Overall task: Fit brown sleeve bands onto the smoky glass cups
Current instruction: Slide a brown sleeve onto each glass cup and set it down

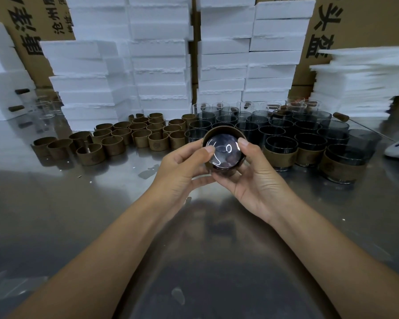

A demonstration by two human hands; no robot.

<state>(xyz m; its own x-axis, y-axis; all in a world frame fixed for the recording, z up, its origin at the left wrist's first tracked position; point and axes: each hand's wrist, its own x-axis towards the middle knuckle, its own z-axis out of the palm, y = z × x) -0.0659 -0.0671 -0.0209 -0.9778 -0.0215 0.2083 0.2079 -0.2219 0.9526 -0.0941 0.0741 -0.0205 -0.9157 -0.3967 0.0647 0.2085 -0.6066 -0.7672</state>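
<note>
On the left of the steel surface [78, 215] stand the loose brown sleeve bands [115, 140], open split rings that look thin, light and springy, so they should flex wide without much force. Just right of them the left hand [182, 166] grips the smoky glass cup [222, 150], which is held up above the surface between both hands with its thick base turned toward the camera; the thumb presses on the edge of the base and the fingers curl underneath. A brown band [219, 130] already wraps the cup's wall. The right hand [253, 178] grips the other side the same way, thumb at the rim of the band. The glass is probably smooth, rigid, fairly heavy at the base and breakable, so the band is the safer, grippier place to hold. Further right stand the bare smoky cups [249, 126] in rows, with the finished banded cups [280, 155] in front of them.
</note>
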